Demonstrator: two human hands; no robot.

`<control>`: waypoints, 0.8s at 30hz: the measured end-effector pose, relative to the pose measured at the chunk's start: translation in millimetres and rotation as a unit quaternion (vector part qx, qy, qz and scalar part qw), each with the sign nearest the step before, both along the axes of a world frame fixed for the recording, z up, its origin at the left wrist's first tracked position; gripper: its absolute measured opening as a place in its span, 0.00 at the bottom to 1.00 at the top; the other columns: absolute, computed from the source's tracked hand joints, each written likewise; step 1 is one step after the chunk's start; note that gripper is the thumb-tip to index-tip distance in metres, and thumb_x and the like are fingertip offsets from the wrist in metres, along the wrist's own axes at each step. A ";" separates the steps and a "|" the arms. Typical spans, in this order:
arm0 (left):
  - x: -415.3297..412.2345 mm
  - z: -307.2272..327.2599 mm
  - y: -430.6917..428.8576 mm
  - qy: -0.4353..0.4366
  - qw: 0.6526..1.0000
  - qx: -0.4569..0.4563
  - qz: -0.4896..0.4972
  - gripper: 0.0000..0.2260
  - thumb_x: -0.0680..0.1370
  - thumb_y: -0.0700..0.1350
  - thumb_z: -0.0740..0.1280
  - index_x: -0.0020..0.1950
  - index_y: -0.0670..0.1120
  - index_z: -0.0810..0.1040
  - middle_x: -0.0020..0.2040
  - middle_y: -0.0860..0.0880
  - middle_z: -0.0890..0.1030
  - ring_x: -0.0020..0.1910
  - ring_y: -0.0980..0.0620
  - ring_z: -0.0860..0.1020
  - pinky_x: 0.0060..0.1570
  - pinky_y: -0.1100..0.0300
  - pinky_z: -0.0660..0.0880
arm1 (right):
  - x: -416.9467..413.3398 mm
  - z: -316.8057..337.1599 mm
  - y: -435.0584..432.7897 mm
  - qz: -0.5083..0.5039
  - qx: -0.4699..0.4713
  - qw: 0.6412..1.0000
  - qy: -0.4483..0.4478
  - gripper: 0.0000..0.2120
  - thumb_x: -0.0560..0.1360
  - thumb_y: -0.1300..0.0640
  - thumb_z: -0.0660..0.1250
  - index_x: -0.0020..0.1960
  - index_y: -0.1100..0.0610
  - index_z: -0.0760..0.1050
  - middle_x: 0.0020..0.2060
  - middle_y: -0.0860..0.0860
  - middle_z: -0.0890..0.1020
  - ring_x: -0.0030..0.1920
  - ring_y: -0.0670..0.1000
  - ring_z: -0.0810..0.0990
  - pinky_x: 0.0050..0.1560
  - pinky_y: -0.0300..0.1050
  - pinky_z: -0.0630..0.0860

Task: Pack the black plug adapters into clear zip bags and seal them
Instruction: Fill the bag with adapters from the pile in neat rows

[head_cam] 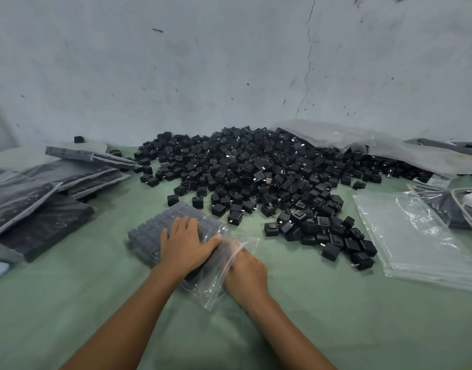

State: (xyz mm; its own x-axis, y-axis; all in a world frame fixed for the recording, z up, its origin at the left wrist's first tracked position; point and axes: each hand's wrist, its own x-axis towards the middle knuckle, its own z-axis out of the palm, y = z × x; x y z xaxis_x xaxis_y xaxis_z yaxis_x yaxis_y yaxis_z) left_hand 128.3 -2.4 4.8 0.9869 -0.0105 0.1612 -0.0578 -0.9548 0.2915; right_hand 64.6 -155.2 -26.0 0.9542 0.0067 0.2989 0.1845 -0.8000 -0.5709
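Observation:
A clear zip bag (160, 225) filled with rows of black plug adapters lies flat on the green cloth in front of me. My left hand (184, 243) lies flat on top of it, fingers straight, pressing the adapters down. My right hand (247, 276) sits at the bag's open mouth with its fingers tucked under the loose plastic flap (216, 287), so their grip is hidden. A big heap of loose black adapters (261, 172) spreads across the table behind the bag.
Filled bags (42, 198) are stacked at the left. A pile of flat unused clear bags (416, 236) lies at the right, beside a white cable (467, 209). A large crumpled plastic sheet (363, 142) covers the heap's far right. A grey wall stands behind.

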 end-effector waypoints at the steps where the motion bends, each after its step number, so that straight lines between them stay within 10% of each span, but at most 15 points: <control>1: -0.2 -1.9 -1.0 -0.006 1.000 -0.016 -0.002 0.28 0.72 0.75 0.55 0.54 0.53 0.69 0.58 0.52 0.74 0.64 0.48 0.71 0.70 0.43 0.63 | 0.1 -0.3 -0.2 0.000 -0.001 1.000 -0.001 0.19 0.79 0.46 0.56 0.69 0.39 0.65 0.53 0.49 0.82 0.51 0.58 0.81 0.46 0.49 0.75; 8: 1.7 -11.1 -1.0 0.012 1.000 -0.008 -0.004 0.41 0.73 0.76 0.50 0.78 0.51 0.61 0.79 0.49 0.62 0.79 0.48 0.58 0.77 0.41 0.52 | 2.7 -4.1 -1.6 0.003 -0.001 1.000 -0.003 0.20 0.78 0.49 0.55 0.70 0.39 0.64 0.50 0.48 0.83 0.49 0.58 0.82 0.45 0.48 0.74; 18: 0.0 -10.4 -4.0 0.044 0.999 0.011 0.004 0.46 0.71 0.79 0.45 0.82 0.52 0.51 0.83 0.50 0.50 0.81 0.49 0.48 0.78 0.42 0.45 | -0.1 -1.1 -5.3 0.025 -0.018 0.999 0.028 0.22 0.78 0.52 0.58 0.72 0.42 0.66 0.53 0.50 0.82 0.52 0.57 0.80 0.49 0.49 0.76; 24: 1.2 -11.4 -3.7 0.043 0.999 0.016 0.005 0.46 0.72 0.79 0.46 0.82 0.52 0.51 0.83 0.50 0.50 0.81 0.49 0.48 0.78 0.42 0.46 | -17.3 7.9 -37.8 0.084 0.051 0.995 0.020 0.06 0.77 0.55 0.62 0.45 0.56 0.76 0.40 0.51 0.81 0.41 0.52 0.76 0.44 0.47 0.73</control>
